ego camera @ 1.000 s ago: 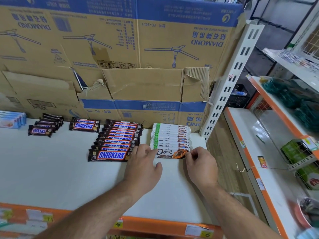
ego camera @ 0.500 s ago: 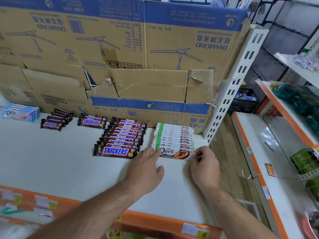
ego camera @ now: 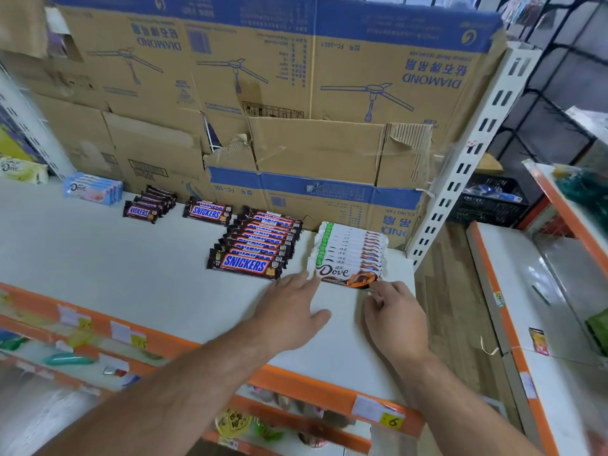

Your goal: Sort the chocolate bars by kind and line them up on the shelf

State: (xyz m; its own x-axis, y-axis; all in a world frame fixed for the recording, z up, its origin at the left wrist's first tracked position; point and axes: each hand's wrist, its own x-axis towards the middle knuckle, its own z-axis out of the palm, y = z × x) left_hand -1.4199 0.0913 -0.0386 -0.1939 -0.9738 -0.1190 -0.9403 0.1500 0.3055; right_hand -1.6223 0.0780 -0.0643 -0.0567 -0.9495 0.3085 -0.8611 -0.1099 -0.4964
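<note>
A row of white Dove bars [ego camera: 350, 250] lies overlapping at the right end of the white shelf [ego camera: 115, 264]. Its front bar [ego camera: 342, 274] shows the full logo. My left hand [ego camera: 289, 311] lies flat on the shelf, its straight fingertips touching the left end of that front bar. My right hand [ego camera: 393, 319] has curled fingers and pinches the bar's right end. Left of the Dove row lies a long row of Snickers bars [ego camera: 260, 245]. Further left are a short Snickers stack [ego camera: 209, 212] and a row of smaller Snickers [ego camera: 146, 209].
Blue Dove packs [ego camera: 93, 189] and a green Dove pack [ego camera: 23, 169] lie at the far left. Cardboard fan boxes [ego camera: 296, 77] wall the back. A white slotted upright [ego camera: 460, 179] stands right of the Dove row. Another orange-edged shelf [ego camera: 513, 291] lies to the right.
Both hands have drawn back a little toward me along the front Dove bar. The left fingertips now sit at its left end. The view has shifted right and down.
</note>
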